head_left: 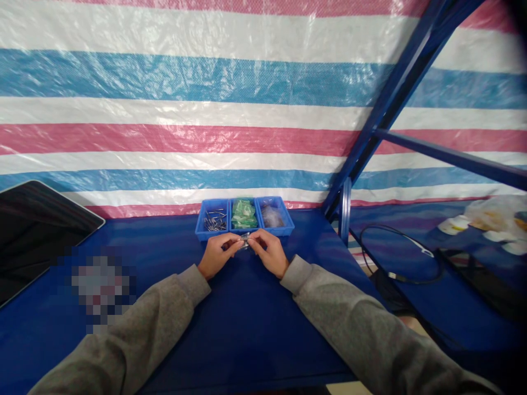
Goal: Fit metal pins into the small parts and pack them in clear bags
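Observation:
My left hand (220, 253) and my right hand (267, 251) meet in front of the blue bins, fingertips pinched together. Between them is a small shiny, partly see-through piece (244, 240), gripped from both sides; its exact kind is too small to make out. Just beyond the fingers stand three joined blue bins. Slim metal parts (216, 220) lie in the left bin (199, 224). Green packets (244, 213) fill the middle one, and a clear plastic heap (272, 215) sits in the right bin (289, 216).
The blue table (247, 329) carries a black panel with a pale rim (37, 236) at far left and a blurred-out patch (101, 282). A blue metal frame (382, 109) slants up at right. Beyond it lie a black cable (405, 281) and plastic bags (498, 214). Striped sheeting (206, 82) hangs behind.

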